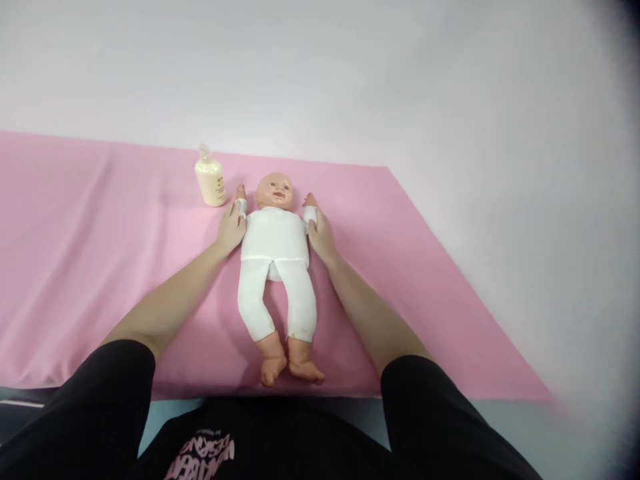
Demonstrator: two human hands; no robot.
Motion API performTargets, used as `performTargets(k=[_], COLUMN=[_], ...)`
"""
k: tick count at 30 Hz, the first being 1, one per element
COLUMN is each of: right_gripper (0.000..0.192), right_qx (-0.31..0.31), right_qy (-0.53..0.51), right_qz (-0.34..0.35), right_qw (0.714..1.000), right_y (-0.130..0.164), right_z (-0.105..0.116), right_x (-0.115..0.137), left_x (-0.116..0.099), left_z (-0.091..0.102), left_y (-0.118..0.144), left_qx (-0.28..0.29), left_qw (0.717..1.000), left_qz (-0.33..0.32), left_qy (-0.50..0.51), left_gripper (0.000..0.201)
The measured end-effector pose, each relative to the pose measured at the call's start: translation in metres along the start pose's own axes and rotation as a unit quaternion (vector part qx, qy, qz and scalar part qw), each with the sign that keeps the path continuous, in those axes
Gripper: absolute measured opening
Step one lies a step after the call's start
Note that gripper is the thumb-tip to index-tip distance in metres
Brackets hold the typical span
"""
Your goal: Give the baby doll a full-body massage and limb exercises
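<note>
A baby doll (pixel 275 237) with a white cloth body lies on its back, head away from me and bare feet towards me. Both its arms are bent upward beside its head. My left hand (pixel 231 228) is closed round the doll's arm on the left side, thumb near the white sleeve. On the other side my right hand (pixel 323 237) grips the doll's other arm the same way, with most of its fingers hidden behind the sleeve. The doll's small hands stick out above both of my hands.
A pump bottle (pixel 211 181) of pale yellow liquid stands just left of the doll's head, close to my left hand. Pink cloth (pixel 400 287) covers the table, with creases on the left. Behind it and to the right is a white wall (pixel 320 80).
</note>
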State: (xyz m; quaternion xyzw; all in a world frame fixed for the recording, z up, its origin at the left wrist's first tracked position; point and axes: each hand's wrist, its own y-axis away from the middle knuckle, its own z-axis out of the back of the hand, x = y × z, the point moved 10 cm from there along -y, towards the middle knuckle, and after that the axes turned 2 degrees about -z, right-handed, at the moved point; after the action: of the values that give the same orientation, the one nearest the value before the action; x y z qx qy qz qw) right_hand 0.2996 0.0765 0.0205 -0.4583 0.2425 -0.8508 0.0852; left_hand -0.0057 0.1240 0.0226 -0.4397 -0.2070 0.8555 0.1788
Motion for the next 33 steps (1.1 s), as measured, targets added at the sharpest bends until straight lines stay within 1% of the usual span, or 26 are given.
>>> performTargets(k=[3, 5, 7, 9, 11, 14, 16, 17, 19, 20, 22, 23, 25, 27, 29, 31, 33], right_gripper=[0.053, 0.055, 0.057, 0.059, 0.063, 0.074, 0.078, 0.078, 0.077, 0.074, 0.063, 0.055, 0.043, 0.039, 0.044, 0.056, 0.069], right_qx=[-0.028, -0.03, -0.033, -0.037, -0.054, -0.109, -0.134, -0.135, -0.113, -0.094, -0.047, -0.024, 0.006, 0.018, 0.026, 0.028, 0.007], right_qy=[-0.013, -0.024, -0.028, -0.032, -0.045, -0.063, -0.047, -0.036, -0.023, -0.025, -0.031, -0.03, -0.018, -0.007, -0.007, -0.011, -0.013], right_qz=[-0.068, -0.077, -0.079, -0.085, -0.076, -0.007, 0.049, 0.072, 0.11, 0.126, 0.153, 0.162, 0.172, 0.171, 0.157, 0.14, 0.124], right_qw=[0.997, 0.996, 0.996, 0.995, 0.995, 0.992, 0.989, 0.988, 0.987, 0.987, 0.987, 0.986, 0.985, 0.985, 0.987, 0.99, 0.992], right_y=[0.001, 0.001, 0.001, 0.002, 0.002, 0.006, 0.012, 0.014, 0.019, 0.022, 0.026, 0.028, 0.031, 0.032, 0.03, 0.027, 0.023], right_z=[0.003, 0.003, 0.003, 0.003, 0.007, 0.02, 0.028, 0.029, 0.026, 0.023, 0.015, 0.012, 0.007, 0.005, 0.003, 0.0, 0.0], right_x=[-0.022, -0.027, -0.027, -0.024, -0.016, 0.011, 0.033, 0.043, 0.06, 0.068, 0.08, 0.084, 0.088, 0.087, 0.082, 0.075, 0.066], left_x=[0.011, 0.014, 0.012, 0.005, -0.006, -0.029, -0.047, -0.056, -0.074, -0.083, -0.101, -0.108, -0.118, -0.12, -0.116, -0.108, -0.099], left_z=[0.0, -0.002, -0.003, 0.001, 0.009, 0.024, 0.03, 0.029, 0.023, 0.018, 0.008, 0.004, 0.001, 0.001, 0.0, 0.0, 0.003], left_y=[-0.001, -0.001, -0.001, 0.0, 0.002, 0.008, 0.013, 0.015, 0.02, 0.022, 0.028, 0.031, 0.036, 0.037, 0.036, 0.033, 0.03], left_qx=[-0.011, 0.003, 0.014, 0.0, -0.034, -0.088, -0.101, -0.093, -0.05, -0.019, 0.042, 0.063, 0.081, 0.081, 0.081, 0.074, 0.049], left_qw=[1.0, 1.0, 1.0, 1.0, 0.997, 0.99, 0.986, 0.984, 0.984, 0.982, 0.975, 0.969, 0.959, 0.957, 0.961, 0.968, 0.975], left_qz=[0.017, 0.027, 0.027, 0.008, -0.021, -0.076, -0.114, -0.131, -0.16, -0.176, -0.217, -0.238, -0.272, -0.28, -0.264, -0.24, -0.218], left_qy=[-0.006, -0.014, -0.004, 0.029, 0.061, 0.074, 0.074, 0.073, 0.067, 0.059, 0.038, 0.027, 0.007, -0.005, -0.014, -0.01, 0.006], left_gripper=[0.065, 0.066, 0.065, 0.063, 0.066, 0.082, 0.092, 0.096, 0.097, 0.092, 0.073, 0.061, 0.042, 0.034, 0.035, 0.043, 0.057])
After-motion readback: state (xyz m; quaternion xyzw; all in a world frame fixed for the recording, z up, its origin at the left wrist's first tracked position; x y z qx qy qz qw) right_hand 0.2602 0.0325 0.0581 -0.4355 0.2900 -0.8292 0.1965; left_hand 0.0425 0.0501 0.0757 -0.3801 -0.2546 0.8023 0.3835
